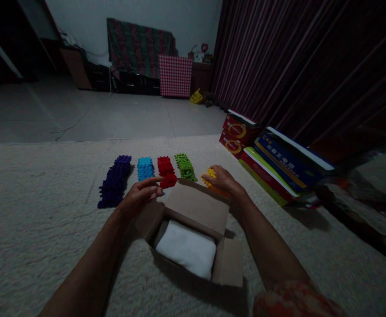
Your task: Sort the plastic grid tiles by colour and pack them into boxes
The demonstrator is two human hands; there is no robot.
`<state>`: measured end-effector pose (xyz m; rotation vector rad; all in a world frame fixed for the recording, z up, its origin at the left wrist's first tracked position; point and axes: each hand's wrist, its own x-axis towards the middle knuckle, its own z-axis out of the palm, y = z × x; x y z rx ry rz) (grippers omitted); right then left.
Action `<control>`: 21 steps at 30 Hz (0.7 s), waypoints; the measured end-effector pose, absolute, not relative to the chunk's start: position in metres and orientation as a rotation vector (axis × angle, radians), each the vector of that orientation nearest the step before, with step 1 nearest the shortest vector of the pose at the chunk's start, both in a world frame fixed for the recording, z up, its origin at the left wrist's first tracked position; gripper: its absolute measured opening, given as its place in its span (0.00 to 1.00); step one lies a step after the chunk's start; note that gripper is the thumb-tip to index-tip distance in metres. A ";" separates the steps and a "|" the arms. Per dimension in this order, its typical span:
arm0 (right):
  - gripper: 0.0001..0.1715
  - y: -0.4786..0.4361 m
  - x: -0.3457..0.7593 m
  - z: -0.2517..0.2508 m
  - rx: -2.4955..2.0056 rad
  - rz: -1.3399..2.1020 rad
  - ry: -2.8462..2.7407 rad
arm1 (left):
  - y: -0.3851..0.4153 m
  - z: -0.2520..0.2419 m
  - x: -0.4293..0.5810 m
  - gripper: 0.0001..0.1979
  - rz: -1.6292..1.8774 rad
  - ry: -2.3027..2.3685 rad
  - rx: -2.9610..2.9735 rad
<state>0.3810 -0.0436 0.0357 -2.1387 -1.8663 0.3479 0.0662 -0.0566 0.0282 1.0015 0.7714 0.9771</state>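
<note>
An open cardboard box with its flaps folded out stands in front of me, a white wrapped bundle inside it. My right hand is closed around the yellow interlocking blocks just beyond the box's right side. Above the left flap hovers my left hand, fingers stretched and apart; a small blue spot shows by its fingertips, too small to identify. Beyond the box are rows of interlocking blocks: dark purple, light blue, red and green.
Red boxes and a blue box are stacked to the right, by a dark striped curtain. The pale mat ends at a tiled floor. A checked cloth hangs over a low cabinet at the back.
</note>
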 end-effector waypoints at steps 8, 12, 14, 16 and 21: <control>0.21 -0.046 0.406 0.049 -2.069 0.381 -1.538 | -0.056 0.029 0.067 0.22 0.988 0.808 0.960; 0.27 -0.039 0.392 0.034 -2.138 0.281 -1.659 | -0.057 0.031 0.069 0.21 0.986 0.827 0.953; 0.31 -0.033 0.385 0.027 -2.171 0.268 -1.716 | -0.057 0.031 0.070 0.20 0.993 0.827 0.954; 0.34 -0.027 0.381 0.023 -2.189 0.270 -1.756 | -0.057 0.031 0.070 0.20 0.998 0.824 0.957; 0.29 -0.013 0.386 0.029 -2.179 0.274 -1.660 | -0.056 0.030 0.069 0.21 0.993 0.824 0.971</control>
